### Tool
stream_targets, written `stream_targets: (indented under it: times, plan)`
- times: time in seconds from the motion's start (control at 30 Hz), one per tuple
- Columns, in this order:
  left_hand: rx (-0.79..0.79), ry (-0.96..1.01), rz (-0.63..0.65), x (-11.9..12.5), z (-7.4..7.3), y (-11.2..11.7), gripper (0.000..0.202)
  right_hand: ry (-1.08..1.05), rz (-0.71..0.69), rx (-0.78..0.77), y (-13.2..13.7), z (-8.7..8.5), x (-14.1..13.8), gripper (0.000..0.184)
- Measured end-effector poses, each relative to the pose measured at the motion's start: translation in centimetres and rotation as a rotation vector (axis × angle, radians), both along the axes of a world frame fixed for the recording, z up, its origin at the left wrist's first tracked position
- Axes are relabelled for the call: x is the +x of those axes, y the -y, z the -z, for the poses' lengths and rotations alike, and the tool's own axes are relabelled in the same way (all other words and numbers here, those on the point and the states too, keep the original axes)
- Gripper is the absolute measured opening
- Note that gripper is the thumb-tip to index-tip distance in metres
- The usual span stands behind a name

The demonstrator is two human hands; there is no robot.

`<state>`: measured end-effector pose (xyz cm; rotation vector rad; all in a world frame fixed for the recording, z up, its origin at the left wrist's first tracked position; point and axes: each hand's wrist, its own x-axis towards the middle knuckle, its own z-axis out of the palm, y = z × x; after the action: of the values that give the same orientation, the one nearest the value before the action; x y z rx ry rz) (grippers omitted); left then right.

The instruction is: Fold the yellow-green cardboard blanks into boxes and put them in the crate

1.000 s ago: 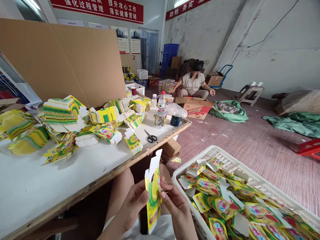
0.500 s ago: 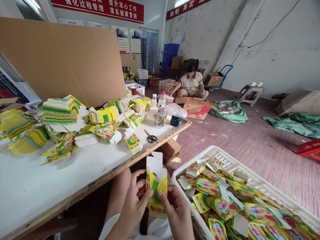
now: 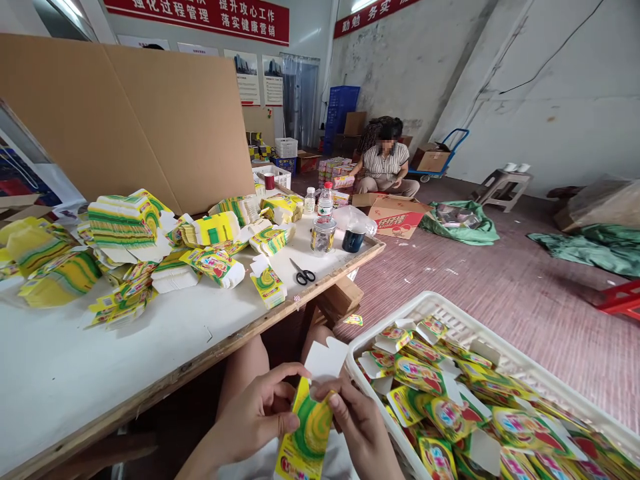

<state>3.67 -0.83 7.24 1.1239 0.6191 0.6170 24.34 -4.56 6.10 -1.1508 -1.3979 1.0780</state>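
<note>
A small yellow and green paper carton [image 3: 309, 433] is held over my lap, tilted, its white top flap [image 3: 326, 360] bent back toward the crate. My left hand [image 3: 257, 413] grips its left side, thumb on the printed face. My right hand [image 3: 361, 427] pinches its upper right edge near the flap. Both hands sit just below the table's front edge [image 3: 210, 353].
The white table [image 3: 75, 373] carries piles of flat cartons [image 3: 125, 223], scissors [image 3: 302, 273], bottles [image 3: 324, 223] and a dark cup [image 3: 353, 240]. A white crate [image 3: 505, 363] of folded cartons stands at my right. A large cardboard sheet [image 3: 150, 120] leans behind. A person [image 3: 385, 167] sits on the floor far back.
The carton went from edge-on, to opened upright, to tilted down toward my lap. Its top flap is now folded back and both hands have dropped lower.
</note>
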Motion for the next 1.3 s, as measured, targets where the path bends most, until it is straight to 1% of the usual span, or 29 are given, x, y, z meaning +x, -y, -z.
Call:
stream_targets:
  times: [0.07, 0.13, 0.17, 0.2, 0.27, 0.3, 0.33, 0.4, 0.47, 0.53, 0.6, 0.7, 0.8, 0.9, 1.0, 1.1, 1.2, 1.23, 1.3]
  plan:
    - [-0.037, 0.025, 0.016, 0.4, 0.2, 0.1, 0.041, 0.044, 0.012, 0.027, -0.1, 0.0, -0.1, 0.037]
    - [-0.048, 0.041, -0.001, 0.8, 0.5, 0.4, 0.04, 0.052, 0.052, 0.051, -0.2, 0.1, -0.3, 0.033]
    - [-0.045, 0.042, -0.028, 0.9, 0.6, 0.5, 0.046, 0.022, 0.079, 0.05, -0.3, 0.2, -0.4, 0.027]
    - [-0.042, 0.042, -0.061, 1.1, 0.7, 0.6, 0.056, -0.028, 0.105, 0.036, -0.3, 0.3, -0.5, 0.024]
    - [-0.027, 0.028, -0.103, 1.2, 0.7, 0.8, 0.079, -0.114, 0.152, 0.012, -0.4, 0.7, -0.6, 0.031]
    - [-0.009, 0.008, -0.105, 1.2, 0.7, 0.9, 0.084, -0.112, 0.164, 0.012, -0.4, 0.8, -0.5, 0.034]
    - [0.021, -0.022, -0.1, 1.1, 0.7, 0.8, 0.082, -0.075, 0.168, 0.029, -0.4, 0.9, -0.4, 0.033]
    - [0.102, -0.112, -0.109, 1.0, 0.8, 0.7, 0.065, 0.044, 0.179, 0.094, -0.4, 0.9, 0.0, 0.027]
    - [0.182, -0.211, -0.173, 0.8, 0.9, 0.5, 0.052, 0.112, 0.178, 0.145, -0.4, 0.7, 0.3, 0.029]
    - [0.238, -0.276, -0.232, 0.9, 1.0, 0.4, 0.049, 0.12, 0.153, 0.111, -0.5, 0.6, 0.3, 0.032]
    - [0.279, -0.309, -0.239, 1.0, 0.8, 0.4, 0.049, 0.108, 0.132, 0.02, -0.7, 0.7, 0.0, 0.035]
    - [0.308, -0.337, -0.205, 1.3, 0.3, 0.7, 0.051, 0.029, 0.17, -0.081, -0.9, 1.0, -0.7, 0.039]
    - [0.318, -0.342, -0.17, 1.3, -0.2, 0.9, 0.052, -0.051, 0.17, -0.122, -0.8, 1.0, -0.9, 0.038]
    - [0.316, -0.314, -0.14, 1.2, -0.3, 0.9, 0.053, -0.059, 0.14, -0.144, -0.7, 1.0, -0.7, 0.039]
    - [0.313, -0.301, -0.135, 1.4, -0.3, 0.7, 0.054, 0.006, 0.15, -0.139, -0.8, 1.5, -0.6, 0.038]
    - [0.301, -0.324, -0.163, 1.9, -0.6, 0.6, 0.058, 0.079, 0.187, -0.088, -0.9, 2.7, -1.0, 0.032]
    - [0.274, -0.349, -0.178, 2.4, -0.7, 0.5, 0.06, 0.141, 0.236, -0.056, -1.0, 3.6, -1.5, 0.034]
    - [0.269, -0.352, -0.18, 2.4, -0.6, 0.5, 0.06, 0.159, 0.241, -0.049, -1.0, 3.6, -1.4, 0.035]
    - [0.265, -0.345, -0.191, 2.2, -0.3, 0.4, 0.06, 0.173, 0.213, -0.036, -1.0, 3.1, -1.1, 0.037]
